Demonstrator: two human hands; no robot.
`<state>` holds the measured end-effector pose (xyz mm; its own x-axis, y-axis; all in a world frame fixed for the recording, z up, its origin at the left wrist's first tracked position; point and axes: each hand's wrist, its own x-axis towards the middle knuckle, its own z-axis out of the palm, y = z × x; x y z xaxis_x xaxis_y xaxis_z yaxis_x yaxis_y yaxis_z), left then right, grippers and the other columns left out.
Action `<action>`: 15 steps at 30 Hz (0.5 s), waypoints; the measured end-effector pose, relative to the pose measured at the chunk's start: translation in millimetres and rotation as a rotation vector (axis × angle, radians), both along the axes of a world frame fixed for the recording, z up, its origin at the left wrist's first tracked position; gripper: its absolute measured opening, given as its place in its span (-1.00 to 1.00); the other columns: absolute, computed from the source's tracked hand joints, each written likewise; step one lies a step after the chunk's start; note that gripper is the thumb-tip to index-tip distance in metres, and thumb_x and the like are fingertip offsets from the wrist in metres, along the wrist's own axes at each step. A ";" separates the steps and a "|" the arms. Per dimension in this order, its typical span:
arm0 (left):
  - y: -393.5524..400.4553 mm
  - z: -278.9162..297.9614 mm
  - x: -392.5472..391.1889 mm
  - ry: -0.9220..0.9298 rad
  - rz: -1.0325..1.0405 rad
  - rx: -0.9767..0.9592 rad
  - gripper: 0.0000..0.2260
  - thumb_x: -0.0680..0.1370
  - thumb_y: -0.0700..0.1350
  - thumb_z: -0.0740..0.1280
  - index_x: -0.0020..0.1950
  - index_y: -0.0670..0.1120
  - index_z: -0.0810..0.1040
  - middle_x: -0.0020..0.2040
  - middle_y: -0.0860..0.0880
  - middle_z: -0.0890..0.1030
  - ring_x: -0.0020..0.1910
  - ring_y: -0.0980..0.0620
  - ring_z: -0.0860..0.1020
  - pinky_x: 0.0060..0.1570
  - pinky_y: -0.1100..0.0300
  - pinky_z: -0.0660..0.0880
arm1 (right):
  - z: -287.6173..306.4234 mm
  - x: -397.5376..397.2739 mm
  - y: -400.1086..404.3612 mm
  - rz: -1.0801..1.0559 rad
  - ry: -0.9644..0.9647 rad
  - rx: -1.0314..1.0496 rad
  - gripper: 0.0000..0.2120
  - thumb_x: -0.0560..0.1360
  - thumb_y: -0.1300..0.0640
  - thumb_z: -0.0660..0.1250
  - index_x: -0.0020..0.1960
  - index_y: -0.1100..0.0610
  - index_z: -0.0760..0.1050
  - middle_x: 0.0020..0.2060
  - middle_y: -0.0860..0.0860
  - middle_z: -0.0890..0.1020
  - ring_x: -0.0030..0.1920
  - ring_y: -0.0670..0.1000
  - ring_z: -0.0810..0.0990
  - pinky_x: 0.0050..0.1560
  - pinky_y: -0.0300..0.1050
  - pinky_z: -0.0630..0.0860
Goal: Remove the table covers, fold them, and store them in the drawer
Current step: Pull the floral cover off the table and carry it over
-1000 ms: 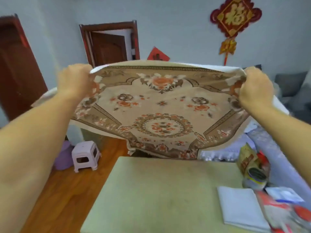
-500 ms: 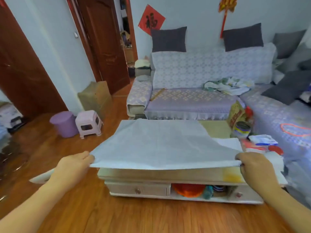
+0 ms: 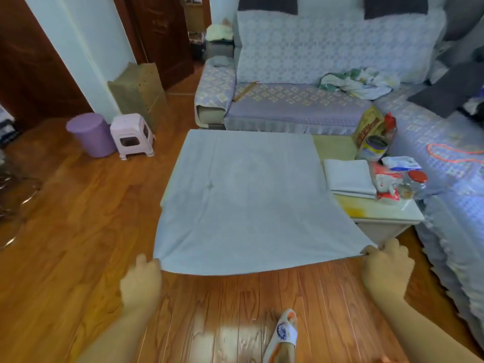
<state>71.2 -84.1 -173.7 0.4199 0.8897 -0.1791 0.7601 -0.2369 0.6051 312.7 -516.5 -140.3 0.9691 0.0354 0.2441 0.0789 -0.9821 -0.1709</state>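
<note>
A large table cover (image 3: 243,200), its pale grey underside up, lies spread over the low coffee table (image 3: 385,213) and hangs past its near edge above the floor. My left hand (image 3: 141,279) pinches the cover's near left corner. My right hand (image 3: 385,265) pinches the near right corner. The near edge sags between them. A second, folded white cover (image 3: 348,176) rests on the table's right part. The table's drawers are hidden behind the held cover.
A can (image 3: 373,149), a snack bag (image 3: 369,124), packets (image 3: 385,184) and a red-lidded jar (image 3: 416,179) crowd the table's right end. A sofa (image 3: 301,100) wraps the far and right sides. A pink stool (image 3: 132,134) and purple bin (image 3: 90,133) stand left. My slippered foot (image 3: 284,334) is on the wood floor.
The cover went from held up, patterned face toward me, to laid flat underside up on the table. My hands have since drawn its near edge back toward me, past the table's front.
</note>
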 end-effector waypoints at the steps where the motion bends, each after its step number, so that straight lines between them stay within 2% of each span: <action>1: -7.4 -1.2 -5.0 -0.044 0.124 -0.040 -0.76 0.46 -0.37 0.32 -0.05 -0.06 0.64 -0.18 -0.14 0.56 -0.34 -0.12 0.47 -0.42 0.14 0.38 | -3.2 -6.4 4.9 -0.056 0.017 0.087 -0.81 0.46 0.29 0.28 -0.15 0.27 0.68 -0.18 0.28 0.46 -0.23 0.27 0.43 -0.23 0.01 0.31; 2: -15.0 -5.8 -7.9 -0.027 0.201 -0.098 -0.70 0.55 -0.31 0.21 0.09 -0.01 0.64 -0.16 -0.14 0.60 -0.30 -0.14 0.53 -0.35 0.11 0.47 | 1.1 -11.8 12.9 -0.155 0.095 0.199 -0.73 0.53 0.22 0.21 -0.04 0.28 0.67 -0.08 0.32 0.50 -0.17 0.30 0.50 -0.16 0.04 0.41; 3: -25.2 -6.6 -4.9 -0.106 0.273 -0.252 -0.64 0.60 -0.28 0.14 0.23 0.02 0.62 -0.16 -0.17 0.63 -0.29 -0.16 0.57 -0.30 0.07 0.54 | 2.6 -13.9 17.4 -0.304 0.190 0.321 -0.70 0.59 0.19 0.17 0.06 0.27 0.65 0.01 0.34 0.54 -0.08 0.33 0.55 -0.08 0.07 0.46; 5: -46.5 -0.9 6.5 -0.407 0.526 -0.578 -0.59 0.66 -0.28 0.11 0.39 0.03 0.56 -0.17 -0.20 0.66 -0.35 -0.15 0.60 -0.24 0.00 0.63 | 2.0 -20.8 22.0 -0.486 0.324 0.498 -0.72 0.62 0.22 0.16 0.15 0.24 0.62 0.08 0.34 0.58 -0.01 0.32 0.56 -0.02 0.08 0.48; 6: -53.3 -0.1 9.7 -0.539 0.591 -0.669 -0.60 0.66 -0.28 0.13 0.38 0.03 0.57 -0.12 -0.20 0.69 -0.34 -0.15 0.63 -0.24 -0.01 0.66 | 2.1 -25.9 24.1 -0.479 0.330 0.532 -0.72 0.62 0.23 0.15 0.16 0.22 0.61 0.07 0.33 0.58 -0.04 0.30 0.55 -0.03 0.08 0.49; 8: -58.4 1.4 15.9 -0.657 0.591 -0.677 -0.62 0.64 -0.30 0.17 0.33 0.00 0.62 0.05 -0.18 0.71 -0.22 -0.18 0.67 -0.22 -0.03 0.67 | 5.8 -26.9 22.6 -0.460 0.373 0.596 -0.69 0.63 0.21 0.13 0.20 0.22 0.60 0.10 0.34 0.58 -0.05 0.27 0.51 -0.07 0.04 0.45; 10: -50.7 0.9 17.2 -0.672 0.567 -0.572 -0.59 0.63 -0.32 0.16 0.34 0.01 0.62 0.17 -0.12 0.68 -0.01 -0.17 0.65 0.04 -0.07 0.64 | 6.5 -25.2 16.8 -0.473 0.353 0.713 -0.70 0.63 0.20 0.14 0.17 0.20 0.61 0.13 0.33 0.57 -0.04 0.25 0.48 -0.08 0.02 0.41; 13: -34.8 4.8 16.8 -0.626 0.514 -0.374 -0.57 0.64 -0.30 0.15 0.42 0.03 0.56 0.30 -0.11 0.61 0.18 -0.18 0.60 0.27 -0.08 0.54 | 5.1 -34.9 12.4 -0.574 0.286 1.007 -0.81 0.53 0.07 0.26 -0.09 -0.01 0.65 0.07 0.17 0.66 0.05 0.21 0.60 0.12 0.17 0.55; 14: -32.4 7.9 14.4 -0.618 0.523 -0.328 -0.56 0.65 -0.29 0.14 0.47 0.00 0.51 0.36 -0.11 0.57 0.25 -0.20 0.57 0.32 -0.11 0.50 | 3.3 -41.6 11.9 -0.566 0.263 1.120 -0.84 0.52 0.06 0.29 -0.11 -0.04 0.66 0.05 0.10 0.68 0.06 0.16 0.64 0.17 0.17 0.58; 15: -29.2 7.1 10.3 -0.590 0.491 -0.267 -0.54 0.64 -0.29 0.13 0.52 -0.02 0.45 0.43 -0.10 0.51 0.34 -0.18 0.52 0.39 -0.12 0.44 | 0.9 -49.9 11.0 -0.581 0.254 1.263 -0.86 0.52 0.07 0.34 -0.04 -0.02 0.68 0.06 0.06 0.68 0.07 0.11 0.67 0.19 0.12 0.59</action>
<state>81.5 -113.3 -166.6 0.0840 0.9557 -0.2821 0.2777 0.2495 0.9277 262.7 -505.5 -139.4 0.7914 -0.4864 -0.3702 -0.4439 -0.0409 -0.8951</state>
